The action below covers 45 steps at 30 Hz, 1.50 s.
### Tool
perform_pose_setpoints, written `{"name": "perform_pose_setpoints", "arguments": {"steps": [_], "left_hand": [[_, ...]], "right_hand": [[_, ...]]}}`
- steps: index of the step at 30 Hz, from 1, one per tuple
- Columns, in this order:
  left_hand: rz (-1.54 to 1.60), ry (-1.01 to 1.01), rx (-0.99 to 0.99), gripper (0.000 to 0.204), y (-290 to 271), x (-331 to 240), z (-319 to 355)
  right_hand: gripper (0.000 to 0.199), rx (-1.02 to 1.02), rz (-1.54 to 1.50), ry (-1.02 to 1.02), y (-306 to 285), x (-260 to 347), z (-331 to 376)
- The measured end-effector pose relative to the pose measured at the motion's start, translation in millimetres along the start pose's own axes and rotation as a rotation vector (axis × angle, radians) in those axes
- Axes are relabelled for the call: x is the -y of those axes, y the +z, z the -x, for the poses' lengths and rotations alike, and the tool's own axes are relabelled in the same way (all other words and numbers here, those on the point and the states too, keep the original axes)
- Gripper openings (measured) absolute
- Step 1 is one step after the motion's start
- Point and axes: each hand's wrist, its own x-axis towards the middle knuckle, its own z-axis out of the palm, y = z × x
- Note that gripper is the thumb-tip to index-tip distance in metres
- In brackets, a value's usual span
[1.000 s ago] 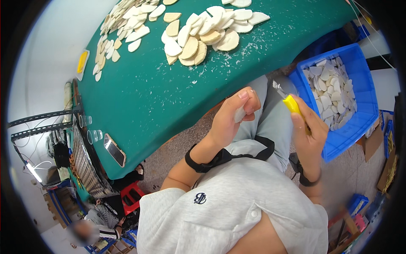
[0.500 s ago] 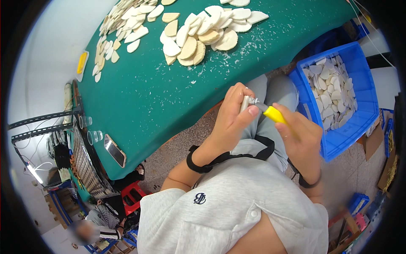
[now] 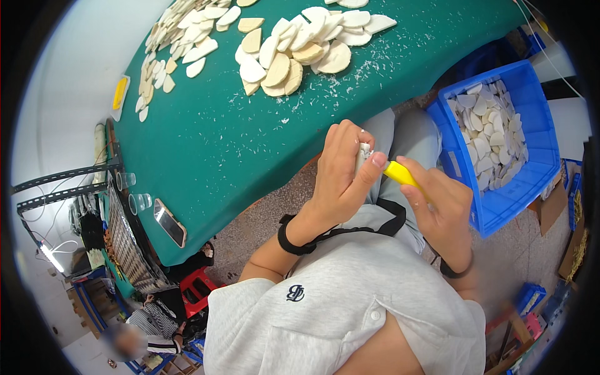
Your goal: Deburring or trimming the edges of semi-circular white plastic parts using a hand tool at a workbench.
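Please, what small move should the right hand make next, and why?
Probably a short, light shaving stroke: the right hand holds the yellow-handled knife close to the pale piece in the left hand, where white shavings show.

Marking 1: dark, stylised letter monogram (image 3: 295, 292), stitched on the chest of the pale grey shirt (image 3: 340, 281). Location: 6 o'clock from the centre of view. Marking 2: pale rectangular label (image 3: 453, 164), on the outer wall of the blue bin (image 3: 509, 205). Location: 3 o'clock. Label content: illegible.
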Motion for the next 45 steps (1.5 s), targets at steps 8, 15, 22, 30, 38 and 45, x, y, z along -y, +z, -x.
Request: {"name": "perform_pose_setpoints", "arguments": {"steps": [8, 15, 22, 30, 38, 45], "left_hand": [[-0.043, 0.017, -0.017, 0.03, -0.2, 2.5, 1.6], [0.65, -0.371, 0.045, 0.033, 1.8, 5.2, 3.2], [1.012, -0.587, 0.191, 0.027, -3.8, 2.1, -4.1], [1.174, -0.599, 0.294, 0.046, 0.3, -3.0, -5.7], [0.586, -0.635, 0.399, 0.059, 21.5, -0.5, 2.9], [-0.773, -0.219, -0.003, 0.039, -61.1, 20.6, -41.6]], "right_hand": [[0.032, -0.013, 0.077, 0.016, 2.8, 3.5, 1.4], [0.03, -0.116, -0.124, 0.072, 7.8, -6.7, 4.3], [0.028, -0.142, -0.367, 0.286, 1.5, -9.4, 7.3], [0.033, -0.116, -0.759, 0.446, 6.4, -15.6, 2.4], [0.023, 0.099, -0.629, 0.478, 12.0, -25.6, 1.7], [0.02, -0.387, 0.007, 0.632, -51.7, -101.5, 49.1]]}}
